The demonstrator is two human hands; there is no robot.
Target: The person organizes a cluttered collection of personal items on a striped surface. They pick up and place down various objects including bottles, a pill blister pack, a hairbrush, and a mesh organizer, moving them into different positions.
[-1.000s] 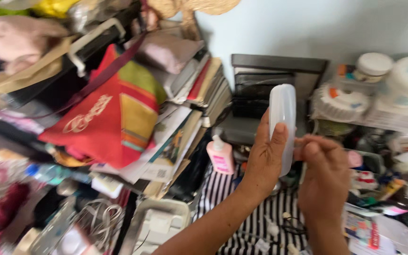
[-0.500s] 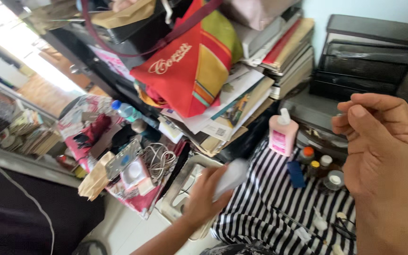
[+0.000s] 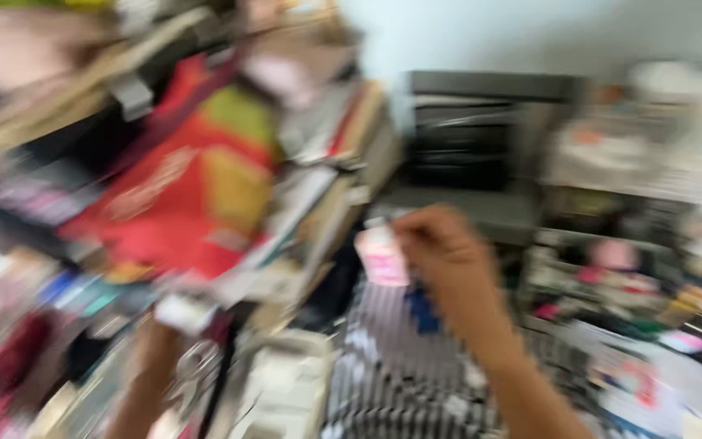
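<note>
Against the pale wall at the back, a heap of stacked books and papers is seen on the left, with a red and yellow-green bag hung in front of it. The whole view is heavily smeared by motion, so that little fine detail can be made out. To the right of the heap, a dark stack of trays is set against the wall, and further right a blurred clutter of white tubs and small packages is spread over a shelf. Below, a black-and-white striped cloth is laid across the surface.

The right hand is raised over the striped cloth, its forearm running down to the lower right edge. Its fingers are curled inward, but whether anything is pinched between them cannot be told through the blur. Just beside its fingertips, at the left, a small pink bottle is seen; whether it is touched by the hand cannot be told. The bottle's long axis is roughly upright, leaning slightly, with the paler top end pointed upward.

The left hand is not clearly shown; only a brown forearm is seen low at the left, reaching up toward the clutter there, and its grip cannot be told.
</note>
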